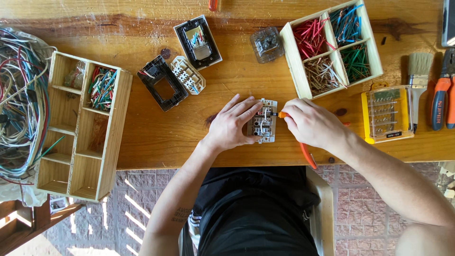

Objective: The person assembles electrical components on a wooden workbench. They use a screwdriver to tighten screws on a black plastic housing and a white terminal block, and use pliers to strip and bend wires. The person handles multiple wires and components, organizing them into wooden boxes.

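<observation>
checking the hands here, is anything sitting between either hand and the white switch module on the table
Nothing visible is. The left hand lies directly on the white switch module, fingers spread over its left side. The right hand grips an orange-handled screwdriver whose tip meets the module from the right. The wooden table around them is bare.

A switch module (262, 124) lies near the near edge of the worktop (189, 132), between the left hand (232, 124) on its left and the right hand (310, 124) on its right. A divided tray of wire pieces (330, 47) sits far right; a bit case (387, 114), brush (419, 80) and pliers (441, 97) lie right of the hands. Switch housings (182, 66) lie far left of centre. A compartment rack (83, 125) stands at the left, a wire bundle (21, 95) beyond it.
</observation>
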